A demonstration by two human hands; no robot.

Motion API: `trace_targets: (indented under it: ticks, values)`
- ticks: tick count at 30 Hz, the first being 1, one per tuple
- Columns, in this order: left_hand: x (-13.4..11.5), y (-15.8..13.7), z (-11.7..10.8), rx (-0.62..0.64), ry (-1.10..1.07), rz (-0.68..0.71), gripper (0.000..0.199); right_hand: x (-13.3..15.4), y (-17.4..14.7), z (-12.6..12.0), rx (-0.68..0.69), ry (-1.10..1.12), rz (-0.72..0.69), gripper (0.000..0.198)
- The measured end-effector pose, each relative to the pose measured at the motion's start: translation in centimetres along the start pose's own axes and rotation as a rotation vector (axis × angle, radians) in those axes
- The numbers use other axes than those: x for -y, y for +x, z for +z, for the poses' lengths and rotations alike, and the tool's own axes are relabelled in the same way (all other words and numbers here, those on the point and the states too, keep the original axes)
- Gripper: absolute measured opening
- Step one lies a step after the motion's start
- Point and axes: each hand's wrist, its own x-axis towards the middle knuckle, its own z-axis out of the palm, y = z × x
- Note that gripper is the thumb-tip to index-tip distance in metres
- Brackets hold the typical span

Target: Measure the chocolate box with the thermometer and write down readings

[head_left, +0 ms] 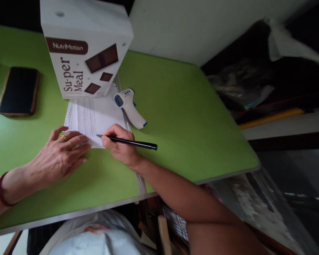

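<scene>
A black pen is gripped in my right hand, its tip touching a white sheet of paper. Columns of small handwritten marks fill the left and middle of the sheet, while its right side is blank. My left hand lies flat with fingers spread over the sheet's lower left corner, a gold ring on one finger. At the sheet's far end stands a tall white box marked "NutriMotion Su-per Meal", hiding part of the paper. Just right of the sheet lies a white and blue infrared thermometer.
A dark phone in a brown-edged case lies at the left on the green table. A metal seam crosses the tabletop under the thermometer. The table's right edge borders a dark area with a yellow bar and crumpled plastic.
</scene>
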Motion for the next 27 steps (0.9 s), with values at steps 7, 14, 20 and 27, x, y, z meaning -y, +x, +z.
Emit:
trace_targets:
  ticks: [7,14,20,27]
  values:
    - [-0.1,0.1,-0.1,-0.022,0.002,0.012,0.030,-0.1,0.1,-0.1,0.001,0.008,-0.012,0.014]
    - [-0.1,0.1,-0.1,-0.027,0.006,0.020,0.030,-0.4,-0.1,0.0,-0.085,0.019,-0.043,0.016]
    - [0.1,0.0,0.1,-0.044,0.024,0.035,0.032,-0.4,0.7,-0.6,-0.131,-0.203,-0.289,0.012]
    - [0.3,0.0,0.0,-0.042,0.045,0.056,0.034,-1.5,1.9,-3.3,0.037,-0.835,-0.433,0.037]
